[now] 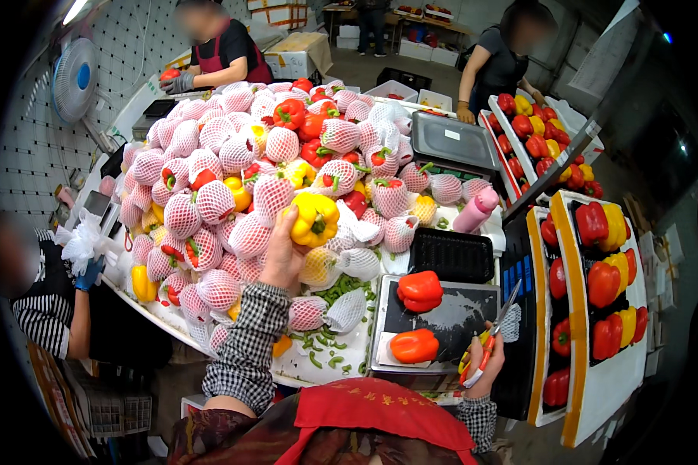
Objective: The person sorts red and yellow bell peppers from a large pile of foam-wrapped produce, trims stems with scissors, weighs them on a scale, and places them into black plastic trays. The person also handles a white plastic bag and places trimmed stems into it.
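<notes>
My left hand (pixel 281 260) grips a yellow bell pepper (pixel 315 219) and lifts it over the front of a big pile of bell peppers, most of them in white-pink foam nets (pixel 214 201). Its green stem end faces toward the right. In my right hand (pixel 486 370) is a pair of scissors (pixel 488 346) with red and yellow handles, blades pointing up and away. Beside that hand, two bare red bell peppers, one farther (pixel 419 291) and one nearer (pixel 414 346), rest on a dark, wet-looking flat platform (pixel 467 310). Green stem cuttings (pixel 335 296) lie between pile and platform.
Behind the platform are an empty black tray (pixel 451 256), a pink bottle (pixel 477 209) and a grey lidded bin (pixel 454 142). Boxes of red and yellow peppers (pixel 605 310) stand at right. Three people work around the table; one gloved hand (pixel 90 274) holds white netting at left.
</notes>
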The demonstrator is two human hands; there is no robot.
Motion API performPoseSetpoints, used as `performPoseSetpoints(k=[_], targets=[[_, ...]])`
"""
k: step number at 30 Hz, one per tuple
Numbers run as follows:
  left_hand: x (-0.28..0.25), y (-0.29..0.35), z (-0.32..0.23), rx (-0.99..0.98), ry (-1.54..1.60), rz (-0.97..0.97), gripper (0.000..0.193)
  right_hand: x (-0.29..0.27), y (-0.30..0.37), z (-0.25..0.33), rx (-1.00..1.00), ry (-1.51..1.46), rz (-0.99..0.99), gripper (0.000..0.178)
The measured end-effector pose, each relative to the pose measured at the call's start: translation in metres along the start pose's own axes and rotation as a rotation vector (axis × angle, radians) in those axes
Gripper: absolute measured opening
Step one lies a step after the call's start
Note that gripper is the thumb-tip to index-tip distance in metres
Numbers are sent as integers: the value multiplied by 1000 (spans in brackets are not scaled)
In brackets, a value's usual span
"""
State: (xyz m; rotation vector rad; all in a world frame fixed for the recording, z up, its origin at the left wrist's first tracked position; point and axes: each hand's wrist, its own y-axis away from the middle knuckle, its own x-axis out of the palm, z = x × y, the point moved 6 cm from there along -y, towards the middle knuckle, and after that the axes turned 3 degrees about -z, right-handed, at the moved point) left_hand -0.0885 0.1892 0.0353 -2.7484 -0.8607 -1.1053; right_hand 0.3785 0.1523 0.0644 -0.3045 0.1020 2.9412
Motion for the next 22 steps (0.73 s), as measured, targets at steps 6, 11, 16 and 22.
performPoseSetpoints(k=[6, 11, 16, 22], targets=[[56, 62, 28, -319, 558, 159, 67, 36, 32, 71, -683, 429, 163, 54], [54, 97, 55, -384, 406, 90, 68, 79, 44, 91, -821, 609, 358, 66], [59, 124, 59, -407, 307, 108, 72, 94, 42, 86, -794, 639, 402, 69], [56, 136, 64, -380, 271, 189, 76, 98, 44, 74, -696, 662, 478, 68]])
